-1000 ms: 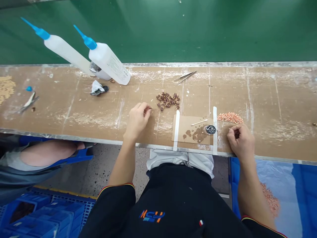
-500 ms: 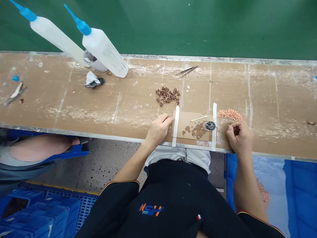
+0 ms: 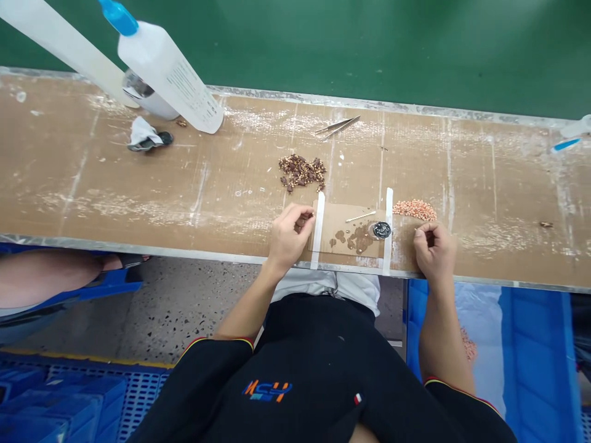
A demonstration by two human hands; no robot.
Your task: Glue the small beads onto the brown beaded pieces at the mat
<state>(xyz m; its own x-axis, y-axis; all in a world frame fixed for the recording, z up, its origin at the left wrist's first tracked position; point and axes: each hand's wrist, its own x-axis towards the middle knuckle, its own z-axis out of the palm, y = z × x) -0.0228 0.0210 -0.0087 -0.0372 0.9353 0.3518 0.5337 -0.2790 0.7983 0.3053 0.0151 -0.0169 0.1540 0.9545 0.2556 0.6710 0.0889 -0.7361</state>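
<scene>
My left hand point(image 3: 292, 234) is closed in a pinch at the left tape strip point(image 3: 318, 231) of a cardboard piece point(image 3: 337, 215); whatever its fingertips hold is too small to name. Right of the cardboard, my right hand point(image 3: 434, 249) also pinches, thumb against forefinger, just below a pile of small orange-pink pieces point(image 3: 415, 209). What it grips cannot be made out. On the cardboard lie a cotton swab point(image 3: 361, 216), dark wet stains point(image 3: 360, 239) and a small round pot of black stuff point(image 3: 381, 230) by the right tape strip point(image 3: 388, 231). Beyond my left hand is a heap of brown and gold bits point(image 3: 302, 172).
Tweezers point(image 3: 339, 126) lie farther back. A white bottle with a blue nozzle point(image 3: 170, 77) stands at back left, near a crumpled white and dark cloth point(image 3: 148, 135). Blue crates point(image 3: 535, 351) are below the table at right. Another person's leg point(image 3: 50, 277) shows at left.
My left hand has gone from resting with fingers extended near the tape to a raised pinch. My right hand remains pinched near the orange-pink pile. The view has shifted slightly.
</scene>
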